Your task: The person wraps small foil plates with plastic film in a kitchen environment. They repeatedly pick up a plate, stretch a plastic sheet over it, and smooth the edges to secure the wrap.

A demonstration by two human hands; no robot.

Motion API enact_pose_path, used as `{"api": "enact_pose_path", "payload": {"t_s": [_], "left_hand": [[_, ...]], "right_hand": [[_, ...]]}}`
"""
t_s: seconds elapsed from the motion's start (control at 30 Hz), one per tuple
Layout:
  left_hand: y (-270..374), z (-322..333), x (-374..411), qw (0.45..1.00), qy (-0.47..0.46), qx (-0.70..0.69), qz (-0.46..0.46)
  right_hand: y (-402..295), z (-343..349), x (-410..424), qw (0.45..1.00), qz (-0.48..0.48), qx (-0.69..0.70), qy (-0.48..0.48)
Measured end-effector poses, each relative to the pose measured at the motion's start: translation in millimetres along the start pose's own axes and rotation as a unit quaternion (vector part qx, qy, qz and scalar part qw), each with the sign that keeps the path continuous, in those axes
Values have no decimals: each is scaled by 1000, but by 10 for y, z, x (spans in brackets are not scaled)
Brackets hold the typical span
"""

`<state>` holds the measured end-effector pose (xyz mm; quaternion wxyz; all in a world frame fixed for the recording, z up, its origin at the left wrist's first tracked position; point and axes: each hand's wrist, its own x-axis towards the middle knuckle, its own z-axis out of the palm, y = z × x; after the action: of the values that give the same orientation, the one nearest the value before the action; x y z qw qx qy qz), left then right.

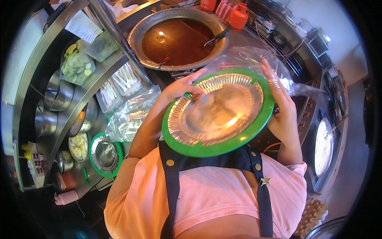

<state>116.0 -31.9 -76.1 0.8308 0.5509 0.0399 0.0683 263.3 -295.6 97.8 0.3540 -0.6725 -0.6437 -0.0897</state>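
In front of my chest is a green plate (256, 131) with a shiny, fluted, foil-like inner part, tilted toward the camera. My left hand (186, 88) grips its upper left rim, thumb over the front. At the right edge my right hand (279, 98) has its fingers raised and spread against a clear plastic bag (247, 56), which lies around and behind the plate's top. Whether the right palm also bears on the rim cannot be told. A similar green plate (121, 155) lies on the counter at left, near another clear plastic bag (131, 115).
Ahead sits a large metal pan (179, 65) of dark brown liquid with a ladle (219, 35). Left are sliced cucumbers (77, 65), baskets of plastic cutlery (109, 95) and steel pots (61, 95). Right is a stove with a pan of white food (323, 149). Egg trays (310, 216) stand lower right.
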Motion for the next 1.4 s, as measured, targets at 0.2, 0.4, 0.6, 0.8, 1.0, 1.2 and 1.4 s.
{"api": "enact_pose_path", "payload": {"t_s": [0.2, 0.4, 0.6, 0.8, 1.0, 1.2, 1.4], "left_hand": [[465, -10, 99, 985, 169, -22, 18], [470, 135, 282, 914, 360, 106, 151], [76, 202, 399, 921, 299, 155, 194], [-267, 787, 207, 823, 342, 393, 225], [-552, 1411, -33, 848, 305, 309, 304], [-493, 1638, -136, 820, 321, 401, 253], [-816, 1330, -56, 895, 223, 349, 166]], "right_hand": [[341, 260, -202, 976, -20, -204, 77], [113, 806, -287, 973, -121, -196, -22], [-310, 1273, -57, 974, -177, -18, -144], [-458, 982, 197, 948, -221, 131, -188], [-16, 665, 360, 987, -27, -15, 155], [270, 1164, 244, 978, 92, 12, 185], [-93, 1436, 391, 936, -20, 330, 120]]}}
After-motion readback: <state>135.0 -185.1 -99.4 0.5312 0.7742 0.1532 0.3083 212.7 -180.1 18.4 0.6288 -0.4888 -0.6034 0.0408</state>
